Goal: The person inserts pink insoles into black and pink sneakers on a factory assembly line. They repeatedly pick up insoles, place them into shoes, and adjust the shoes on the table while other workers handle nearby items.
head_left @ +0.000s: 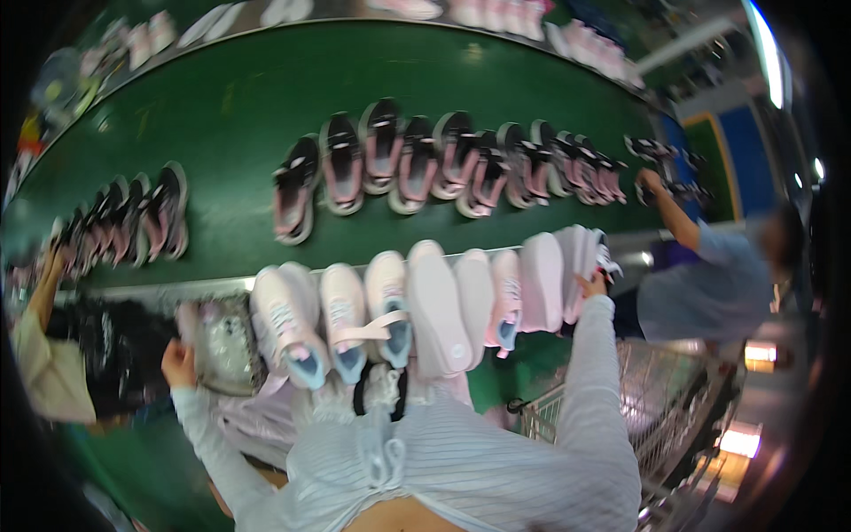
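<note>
My right hand (592,284) is at the right end of a near row of shoes, its fingers closed at the lower end of a black-and-white sneaker (605,253). Pale pink soles (542,282) stand beside it. My left hand (179,363) hangs low on the left with fingers curled and nothing visible in them. Close to it lies a clear plastic bag (222,341) with blurred contents. Between my hands, pale pink sneakers (341,306) with blue linings lean in a row, some showing laces, others their soles (436,310).
Across the green conveyor belt (230,97) run black-and-pink shoes (413,164), with another group (164,213) at left. One person (709,284) reaches over the belt at right, another (49,363) at left. A wire cart (656,399) stands by my right arm.
</note>
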Available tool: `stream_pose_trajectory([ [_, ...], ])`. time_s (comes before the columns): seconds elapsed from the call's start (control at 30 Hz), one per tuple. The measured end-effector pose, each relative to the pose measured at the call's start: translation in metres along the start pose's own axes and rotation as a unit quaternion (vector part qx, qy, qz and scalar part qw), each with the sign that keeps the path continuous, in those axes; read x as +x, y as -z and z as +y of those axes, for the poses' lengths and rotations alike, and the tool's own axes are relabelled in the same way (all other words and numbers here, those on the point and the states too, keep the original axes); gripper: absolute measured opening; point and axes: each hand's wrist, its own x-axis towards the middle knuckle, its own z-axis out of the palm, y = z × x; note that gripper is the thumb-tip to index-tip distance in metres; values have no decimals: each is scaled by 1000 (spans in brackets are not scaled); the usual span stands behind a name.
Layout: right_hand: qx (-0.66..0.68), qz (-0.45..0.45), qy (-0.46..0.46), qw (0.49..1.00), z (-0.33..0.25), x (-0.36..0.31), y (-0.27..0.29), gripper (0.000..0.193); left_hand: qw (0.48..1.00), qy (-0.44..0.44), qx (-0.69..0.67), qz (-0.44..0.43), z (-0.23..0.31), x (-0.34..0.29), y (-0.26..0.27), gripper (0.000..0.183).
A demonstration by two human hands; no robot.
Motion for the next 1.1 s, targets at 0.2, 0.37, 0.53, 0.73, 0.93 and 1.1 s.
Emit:
stream_pose_trajectory([
  [0.2, -172, 31, 32, 984, -58, -51, 13, 68, 957, -165, 228, -65, -31, -16, -18, 11],
  [0.37, -212, 28, 7, 977, -58, -54, 13, 84, 860, 95, 464, -189, 63, 36, -43, 14],
  [0.53, -196, -1, -12, 981, -38, -45, 17, 86, 917, -274, 227, -180, 228, 81, -171, 35],
  [0.73, -154, 53, 29, 986, -63, -64, 19, 62, 836, -345, 334, -264, 260, 118, -294, 36],
  [0.93, -84, 207, 123, 967, -88, -91, 43, 54, 898, -225, 280, -255, 259, 91, -323, 23],
  [1.1, 234, -183, 210, 931, -212, -153, 17, 25, 985, -142, -17, -99, 252, 71, -306, 30],
])
